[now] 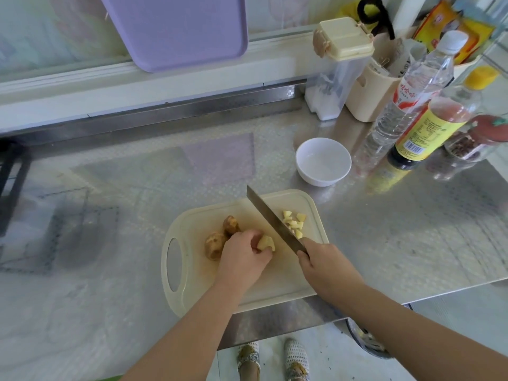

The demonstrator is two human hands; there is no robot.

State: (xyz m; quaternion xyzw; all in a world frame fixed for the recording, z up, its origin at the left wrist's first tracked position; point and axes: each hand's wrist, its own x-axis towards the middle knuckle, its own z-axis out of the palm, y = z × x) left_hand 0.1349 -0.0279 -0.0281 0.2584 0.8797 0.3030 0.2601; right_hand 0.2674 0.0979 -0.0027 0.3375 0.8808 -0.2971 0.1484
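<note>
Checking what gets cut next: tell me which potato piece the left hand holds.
The pale peeled chunk gripped by the left hand, beside the knife; the two brown-skinned pieces lie further left on the cutting board.

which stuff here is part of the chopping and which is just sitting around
In use:
left hand holding the peeled yellow chunk
right hand gripping the knife
cutting board
cut cubes
two brown-skinned pieces waiting on the board

Lying about:
white bowl
clear bottle
dark sauce bottle
lidded container
purple tray
</note>
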